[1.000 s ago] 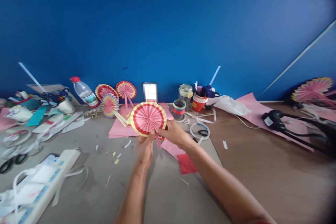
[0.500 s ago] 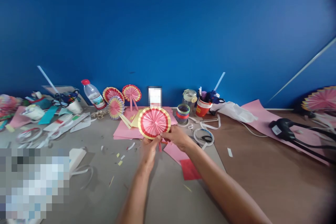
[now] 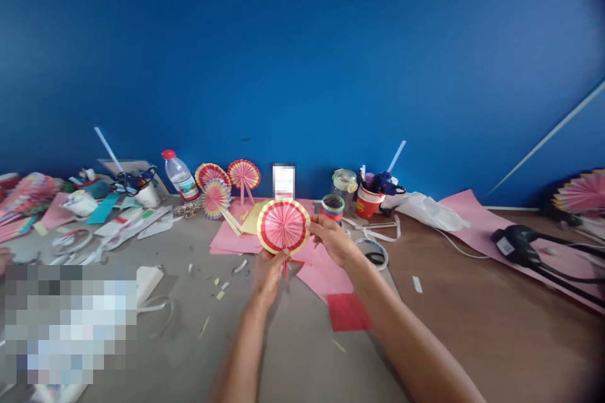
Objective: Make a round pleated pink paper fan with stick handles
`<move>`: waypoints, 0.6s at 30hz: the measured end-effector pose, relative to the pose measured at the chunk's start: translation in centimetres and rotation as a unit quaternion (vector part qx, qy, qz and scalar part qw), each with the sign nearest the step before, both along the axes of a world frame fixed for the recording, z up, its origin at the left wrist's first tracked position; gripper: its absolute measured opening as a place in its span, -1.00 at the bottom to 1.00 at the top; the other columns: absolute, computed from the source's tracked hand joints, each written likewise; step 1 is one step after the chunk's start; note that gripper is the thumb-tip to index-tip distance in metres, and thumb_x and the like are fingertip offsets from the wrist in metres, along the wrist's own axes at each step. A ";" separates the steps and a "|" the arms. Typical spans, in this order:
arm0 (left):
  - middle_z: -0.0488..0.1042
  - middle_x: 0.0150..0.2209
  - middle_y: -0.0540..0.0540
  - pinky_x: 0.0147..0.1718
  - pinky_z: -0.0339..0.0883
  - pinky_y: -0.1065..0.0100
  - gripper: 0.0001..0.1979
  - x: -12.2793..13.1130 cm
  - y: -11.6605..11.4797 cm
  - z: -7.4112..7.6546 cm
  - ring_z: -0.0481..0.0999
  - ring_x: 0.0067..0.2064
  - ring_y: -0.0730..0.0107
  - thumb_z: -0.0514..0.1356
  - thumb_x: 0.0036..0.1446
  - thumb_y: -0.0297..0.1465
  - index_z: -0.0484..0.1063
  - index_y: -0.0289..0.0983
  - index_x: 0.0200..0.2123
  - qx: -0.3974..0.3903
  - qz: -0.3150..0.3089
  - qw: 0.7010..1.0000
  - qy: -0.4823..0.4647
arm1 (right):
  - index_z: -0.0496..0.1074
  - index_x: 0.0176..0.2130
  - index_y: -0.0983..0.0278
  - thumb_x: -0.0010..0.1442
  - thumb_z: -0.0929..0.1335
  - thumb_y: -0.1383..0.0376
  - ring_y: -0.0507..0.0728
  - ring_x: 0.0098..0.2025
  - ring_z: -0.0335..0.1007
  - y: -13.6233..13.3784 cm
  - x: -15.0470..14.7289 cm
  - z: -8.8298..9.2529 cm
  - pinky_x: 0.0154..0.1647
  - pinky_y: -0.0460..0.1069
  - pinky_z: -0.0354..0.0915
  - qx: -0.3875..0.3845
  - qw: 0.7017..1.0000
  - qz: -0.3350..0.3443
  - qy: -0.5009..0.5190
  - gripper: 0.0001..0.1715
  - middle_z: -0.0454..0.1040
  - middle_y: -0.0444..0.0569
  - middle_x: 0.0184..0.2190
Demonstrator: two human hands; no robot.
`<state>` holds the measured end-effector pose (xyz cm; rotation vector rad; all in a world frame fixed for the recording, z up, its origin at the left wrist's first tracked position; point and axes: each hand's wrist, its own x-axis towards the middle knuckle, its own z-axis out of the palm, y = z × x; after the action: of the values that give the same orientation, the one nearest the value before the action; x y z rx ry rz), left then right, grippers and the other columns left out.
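A round pleated paper fan (image 3: 283,227), pink in the middle with red and yellow rings, is held upright above the table. My left hand (image 3: 270,271) grips it at the bottom, thumb in front, close to the short pink handle that hangs down. At the fan's right edge, my right hand (image 3: 331,236) pinches the yellow rim. Behind the fan lie pink paper sheets (image 3: 231,236), partly covered by it. A red paper square (image 3: 348,312) rests beneath my right forearm. Other finished-looking paper fans (image 3: 244,175) lean near the blue wall.
A plastic bottle (image 3: 182,177) with a red cap stands at the back left. A red paper cup (image 3: 369,200) of tools, a clear jar (image 3: 344,187) and tape rolls (image 3: 373,254) are at the right. Paper strips (image 3: 113,227) clutter the left; a black strapped device (image 3: 516,245) lies far right.
My right hand has shifted from the fan's bottom, beside my left hand, up to its right edge. The left hand keeps its hold. The whole view has tilted slightly upward.
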<state>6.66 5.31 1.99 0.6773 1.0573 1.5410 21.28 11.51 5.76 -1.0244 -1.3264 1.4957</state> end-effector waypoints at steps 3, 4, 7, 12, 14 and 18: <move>0.48 -0.48 -0.02 -0.41 0.26 0.42 -0.71 0.2 -0.2 0.3 0.40 -0.46 0.51 0.41 -0.26 -0.39 0.48 -0.35 -0.40 0.004 -0.019 1.000 -0.011 | 0.40 -0.27 0.29 0.00 0.37 0.10 0.04 -0.35 0.32 0.0 0.1 0.7 -0.30 -0.06 0.20 0.045 0.998 0.008 0.032 -0.65 0.44 -0.10 -0.39; 0.49 -0.47 -0.02 -0.40 0.26 0.42 -0.70 0.3 -0.2 0.4 0.40 -0.46 0.52 0.41 -0.27 -0.39 0.48 -0.35 -0.39 0.003 -0.027 1.000 -0.012 | 0.40 -0.24 0.28 0.01 0.37 0.11 0.06 -0.32 0.34 0.0 0.1 0.9 -0.26 -0.06 0.23 0.054 0.997 0.017 0.042 -0.64 0.45 -0.09 -0.37; 0.49 -0.48 0.00 -0.39 0.26 0.42 -0.68 0.6 -0.4 0.4 0.40 -0.47 0.51 0.43 -0.29 -0.37 0.48 -0.34 -0.39 -0.008 -0.054 0.998 -0.007 | 0.40 -0.16 0.27 0.00 0.39 0.14 0.08 -0.25 0.38 0.1 0.5 1.2 -0.19 -0.04 0.26 0.068 0.996 0.028 0.056 -0.60 0.47 -0.07 -0.31; 0.48 -0.51 -0.02 -0.45 0.22 0.43 -0.66 0.6 -0.6 -0.4 0.38 -0.50 0.49 0.43 -0.28 -0.32 0.47 -0.35 -0.40 -0.027 -0.107 0.992 0.055 | 0.44 -0.24 0.31 -0.08 0.43 0.16 0.08 -0.33 0.36 0.7 1.3 0.6 -0.26 -0.04 0.27 0.059 0.998 -0.003 -0.007 -0.61 0.47 -0.11 -0.41; 0.45 -0.54 -0.01 -0.48 0.20 0.43 -0.67 0.5 -0.6 -0.8 0.36 -0.53 0.49 0.41 -0.25 -0.30 0.46 -0.34 -0.40 -0.038 -0.132 0.987 0.081 | 0.44 -0.32 0.32 -0.09 0.43 0.13 0.06 -0.40 0.33 0.9 1.5 0.2 -0.33 -0.05 0.25 0.039 0.999 -0.009 -0.020 -0.65 0.42 -0.15 -0.51; 0.41 -0.57 0.04 -0.50 0.17 0.45 -0.67 0.4 -0.5 -1.3 0.32 -0.56 0.53 0.39 -0.21 -0.28 0.45 -0.31 -0.36 -0.039 -0.145 0.984 0.091 | 0.39 -0.48 0.30 -0.12 0.42 0.09 0.02 -0.49 0.25 1.2 1.5 -0.1 -0.42 -0.08 0.18 0.028 0.999 -0.033 -0.014 -0.68 0.33 -0.20 -0.62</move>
<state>7.04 4.82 0.66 0.8890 1.0927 1.1982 22.80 12.66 5.65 -1.0475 -1.3338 1.3917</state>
